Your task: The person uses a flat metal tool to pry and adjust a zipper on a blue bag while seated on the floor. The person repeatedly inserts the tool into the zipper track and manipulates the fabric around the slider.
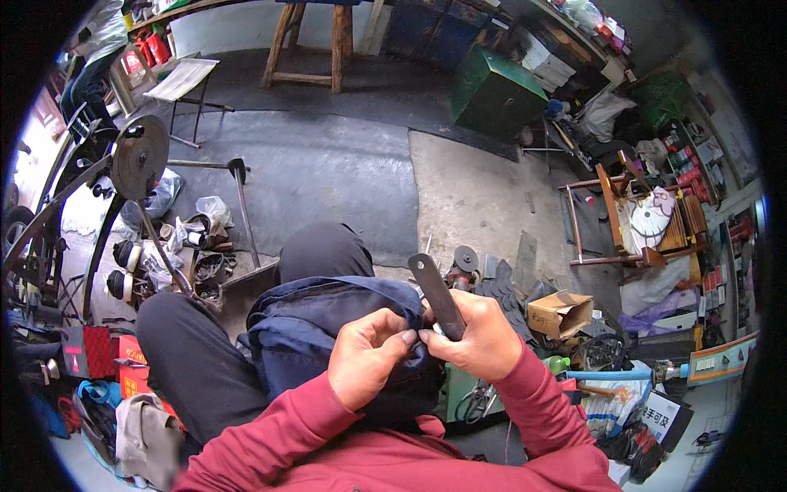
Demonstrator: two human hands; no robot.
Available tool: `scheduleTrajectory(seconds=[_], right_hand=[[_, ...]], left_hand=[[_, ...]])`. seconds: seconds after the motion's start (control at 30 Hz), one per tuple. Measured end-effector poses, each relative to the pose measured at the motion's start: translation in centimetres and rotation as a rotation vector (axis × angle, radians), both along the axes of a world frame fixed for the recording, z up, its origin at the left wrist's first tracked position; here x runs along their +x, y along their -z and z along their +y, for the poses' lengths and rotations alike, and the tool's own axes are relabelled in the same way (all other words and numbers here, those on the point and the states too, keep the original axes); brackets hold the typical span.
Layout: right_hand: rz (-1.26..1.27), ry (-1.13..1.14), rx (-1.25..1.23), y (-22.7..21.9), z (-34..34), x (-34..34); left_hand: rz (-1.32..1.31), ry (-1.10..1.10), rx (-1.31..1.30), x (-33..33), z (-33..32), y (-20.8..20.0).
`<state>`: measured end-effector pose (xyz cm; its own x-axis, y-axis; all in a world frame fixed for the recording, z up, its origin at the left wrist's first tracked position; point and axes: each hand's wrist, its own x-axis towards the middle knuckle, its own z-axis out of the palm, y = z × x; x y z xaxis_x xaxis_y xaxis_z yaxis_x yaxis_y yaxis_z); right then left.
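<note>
Across my lap lies a bundle of navy blue fabric (316, 307), perhaps a bag or garment; its kind is not clear. My left hand (361, 357) pinches the fabric's right edge between thumb and fingers. Close beside it, my right hand (484, 336) is closed around a dark flat metal bar (437, 293) with a round hole at its upper end. The bar tilts up and to the left, its lower part hidden in my grip. Both thumb tips nearly meet at the fabric's edge. Whatever small thing may lie between them cannot be made out.
To the left stands a machine with a round wheel (139, 157). A cardboard box (560, 315) sits right of my hands, near dark sheet pieces (500, 299). Farther off are a folding stool (182, 80), a green box (498, 94), a wooden chair (611, 205) and a person (97, 57).
</note>
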<state>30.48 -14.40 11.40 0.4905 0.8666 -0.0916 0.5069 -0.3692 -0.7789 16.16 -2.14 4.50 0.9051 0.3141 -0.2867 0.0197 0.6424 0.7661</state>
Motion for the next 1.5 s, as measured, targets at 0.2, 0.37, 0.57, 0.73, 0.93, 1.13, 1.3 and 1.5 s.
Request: scheduleTrajectory(seconds=[0.2, 0.37, 0.57, 0.73, 0.93, 1.13, 1.3, 1.5], right_hand=[[-0.024, 0.011, -0.059, 0.3, 0.6, -0.2], [-0.052, 0.011, -0.063, 0.5, 1.0, -0.7], [0.453, 0.257, -0.081, 0.2, 0.2, -0.7], [0.810, 0.510, 0.528, -0.2, 0.5, 0.1], [0.725, 0.515, 0.622, 0.5, 2.3, -1.9], [0.553, 0.411, 0.613, 1.8, 3.2, -3.1], [0.307, 0.331, 0.630, 2.7, 2.7, -3.0], [0.031, 0.300, 0.547, 3.7, 2.4, -2.8]], left_hand=[[0.002, -0.009, 0.083, -0.2, -0.1, 0.2], [0.022, -0.004, -0.002, -0.9, 0.3, 0.6], [0.002, 0.017, -0.120, -1.3, 1.0, 0.8], [0.024, 0.025, -0.111, -1.3, 1.0, 0.3], [0.053, 0.045, -0.063, -1.1, 0.9, 0.2], [0.055, 0.046, -0.066, -1.3, 1.0, 0.3], [0.077, 0.060, -0.103, -1.2, 1.2, 0.3], [0.056, 0.021, -0.061, -1.2, 1.1, 0.1]])
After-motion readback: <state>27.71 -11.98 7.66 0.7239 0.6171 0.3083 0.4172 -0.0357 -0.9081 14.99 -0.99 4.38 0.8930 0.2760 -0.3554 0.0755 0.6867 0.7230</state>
